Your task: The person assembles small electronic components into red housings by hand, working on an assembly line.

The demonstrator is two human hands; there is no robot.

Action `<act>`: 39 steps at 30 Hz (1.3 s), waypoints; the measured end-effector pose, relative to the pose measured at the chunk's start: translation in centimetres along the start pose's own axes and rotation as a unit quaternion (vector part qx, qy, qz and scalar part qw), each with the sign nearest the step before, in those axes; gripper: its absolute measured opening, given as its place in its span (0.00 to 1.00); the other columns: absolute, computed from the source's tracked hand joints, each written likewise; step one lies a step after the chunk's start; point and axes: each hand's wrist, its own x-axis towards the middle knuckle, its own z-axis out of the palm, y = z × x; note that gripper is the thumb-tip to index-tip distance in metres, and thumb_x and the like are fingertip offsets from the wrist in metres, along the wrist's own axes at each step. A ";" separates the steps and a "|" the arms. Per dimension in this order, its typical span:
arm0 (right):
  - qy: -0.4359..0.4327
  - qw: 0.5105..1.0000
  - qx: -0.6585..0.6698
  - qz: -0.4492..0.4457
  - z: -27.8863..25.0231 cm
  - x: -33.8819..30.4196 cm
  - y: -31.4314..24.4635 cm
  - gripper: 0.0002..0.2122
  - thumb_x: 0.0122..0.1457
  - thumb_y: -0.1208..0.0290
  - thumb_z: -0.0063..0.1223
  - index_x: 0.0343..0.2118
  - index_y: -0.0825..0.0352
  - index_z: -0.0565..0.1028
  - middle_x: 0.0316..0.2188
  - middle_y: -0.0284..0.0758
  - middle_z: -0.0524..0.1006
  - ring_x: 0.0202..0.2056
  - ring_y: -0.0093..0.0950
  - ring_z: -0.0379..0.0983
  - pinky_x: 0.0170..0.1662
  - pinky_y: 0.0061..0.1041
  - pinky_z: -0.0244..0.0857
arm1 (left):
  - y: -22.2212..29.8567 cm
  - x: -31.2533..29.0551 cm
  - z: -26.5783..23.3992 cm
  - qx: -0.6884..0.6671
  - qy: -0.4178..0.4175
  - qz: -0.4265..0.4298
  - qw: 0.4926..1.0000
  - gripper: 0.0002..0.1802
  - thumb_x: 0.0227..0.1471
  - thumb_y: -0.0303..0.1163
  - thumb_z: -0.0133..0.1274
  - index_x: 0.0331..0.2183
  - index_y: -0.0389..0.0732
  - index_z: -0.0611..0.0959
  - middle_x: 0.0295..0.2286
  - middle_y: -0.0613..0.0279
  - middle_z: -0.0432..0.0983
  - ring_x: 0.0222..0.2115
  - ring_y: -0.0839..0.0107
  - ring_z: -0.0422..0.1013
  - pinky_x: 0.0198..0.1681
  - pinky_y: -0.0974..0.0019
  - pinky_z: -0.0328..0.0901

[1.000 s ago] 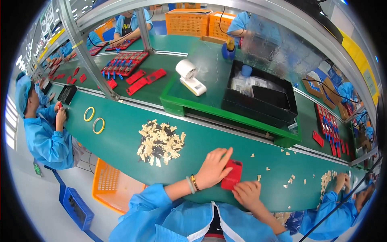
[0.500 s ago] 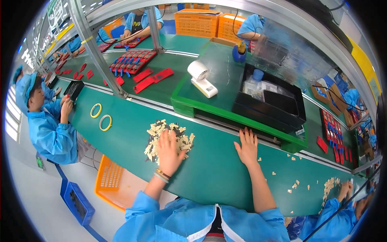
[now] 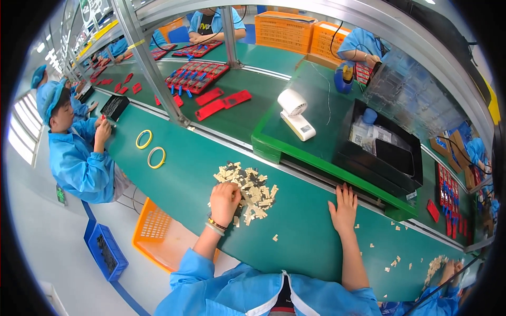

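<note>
A loose pile of small cream and black pieces (image 3: 258, 192) lies on the green tabletop. My left hand (image 3: 225, 203) is at the pile's left edge, with its fingers curled in. Whatever those fingers may hold is hidden. My right hand (image 3: 344, 209) rests palm down on the table, fingers stretched toward the green-edged stand and holding nothing. One stray cream piece (image 3: 275, 238) lies below the pile, between my two hands.
Two tape rolls (image 3: 156, 157) lie left of the pile. Ahead, the green stand (image 3: 266, 147) bears a white fan (image 3: 295, 113) and a black bin (image 3: 379, 171). Co-workers sit left and right. An orange basket (image 3: 149, 231) is below the table edge.
My left hand has gone from lying spread over the pile to curled at its left edge. My right hand stays flat. The whole view has shifted, moving the scene rightward.
</note>
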 end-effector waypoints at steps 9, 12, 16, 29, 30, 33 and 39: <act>-0.025 0.996 0.020 -0.078 -2.3 -4.4 1.8 0.28 0.55 0.57 0.51 0.58 0.61 0.62 0.61 0.42 0.57 0.61 0.41 0.52 0.62 0.42 0.46 | 0.1 0.1 1.4 -0.159 -0.007 -0.160 0.974 0.05 0.45 0.24 0.56 0.21 0.36 0.77 0.18 0.60 0.75 0.21 0.75 0.72 0.27 0.70 0.66; -0.086 0.991 0.090 -0.054 -4.9 -7.9 4.7 0.26 0.56 0.57 0.50 0.56 0.61 0.64 0.61 0.41 0.58 0.62 0.38 0.52 0.62 0.39 0.46 | -1.0 -0.7 2.8 -0.338 0.014 -0.179 0.924 0.07 0.49 0.17 0.53 0.24 0.37 0.74 0.22 0.67 0.72 0.25 0.80 0.68 0.31 0.75 0.65; 0.043 0.995 0.065 0.060 -9.4 -12.3 13.8 0.14 0.50 0.69 0.56 0.42 0.63 0.76 0.49 0.38 0.72 0.52 0.37 0.67 0.56 0.39 0.56 | 1.0 -0.5 4.2 -0.443 -0.003 -0.239 0.864 0.08 0.50 0.17 0.52 0.32 0.38 0.72 0.29 0.65 0.72 0.27 0.79 0.69 0.33 0.76 0.67; 0.198 0.908 -0.104 0.354 -7.9 -13.8 47.7 0.26 0.50 0.66 0.51 0.55 0.65 0.66 0.57 0.45 0.63 0.59 0.42 0.56 0.61 0.38 0.49 | 6.8 -0.5 0.9 -0.340 0.066 -0.259 0.902 0.04 0.57 0.26 0.48 0.36 0.39 0.73 0.27 0.65 0.73 0.26 0.78 0.69 0.29 0.75 0.65; 0.187 0.894 -0.127 0.387 -8.0 -14.7 49.7 0.26 0.52 0.65 0.50 0.56 0.65 0.65 0.58 0.45 0.62 0.59 0.43 0.55 0.62 0.38 0.47 | 7.8 0.2 1.6 -0.341 0.077 -0.263 0.899 0.04 0.58 0.26 0.47 0.36 0.40 0.72 0.26 0.64 0.73 0.25 0.77 0.70 0.29 0.75 0.65; 0.203 0.852 -0.260 0.406 -8.5 -21.5 60.2 0.27 0.55 0.63 0.51 0.58 0.63 0.62 0.60 0.44 0.59 0.61 0.42 0.52 0.62 0.40 0.47 | 8.5 3.3 3.5 -0.419 0.073 -0.201 0.883 0.03 0.58 0.26 0.46 0.36 0.40 0.71 0.25 0.64 0.73 0.25 0.78 0.69 0.28 0.76 0.64; 0.115 0.670 -0.613 0.403 -7.3 -17.9 65.7 0.26 0.51 0.56 0.56 0.54 0.57 0.68 0.48 0.43 0.72 0.52 0.46 0.64 0.57 0.69 0.33 | 13.1 4.6 1.3 -0.393 0.132 -0.192 0.890 0.04 0.58 0.27 0.47 0.35 0.38 0.71 0.27 0.65 0.74 0.27 0.80 0.69 0.29 0.78 0.64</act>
